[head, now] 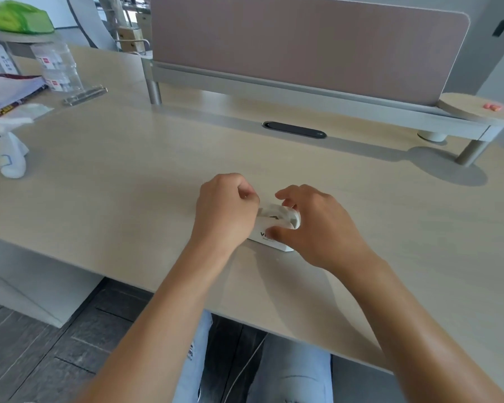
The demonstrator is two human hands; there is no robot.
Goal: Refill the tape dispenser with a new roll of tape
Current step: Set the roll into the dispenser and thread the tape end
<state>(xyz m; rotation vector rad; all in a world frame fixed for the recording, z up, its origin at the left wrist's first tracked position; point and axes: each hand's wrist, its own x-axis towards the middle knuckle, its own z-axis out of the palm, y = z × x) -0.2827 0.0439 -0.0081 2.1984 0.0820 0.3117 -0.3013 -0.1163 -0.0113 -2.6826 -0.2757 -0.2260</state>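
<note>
A white plush toy (8, 158) lies far left on the pale wood tabletop (114, 175), a clear jar (59, 68) behind it. Mid-tabletop, the left hand (226, 210), curled closed, and the right hand (314, 225) grip the white dispenser (269, 231), hiding most of it. A mauve screen (303, 45) stands behind

White tape dispenser (274, 234) stands upright on the desk (128, 170).

Two hands are over the desk (128, 175): a left hand (224, 210) and a right hand (317, 225). One white tape dispenser (274, 225) sits between them near the front edge. One clear jar (60, 68) and one white toy figure (9, 158) stand by the left edge. Two small pink items (492, 106) lie on one round shelf (463, 107) at the back right corner.
</note>
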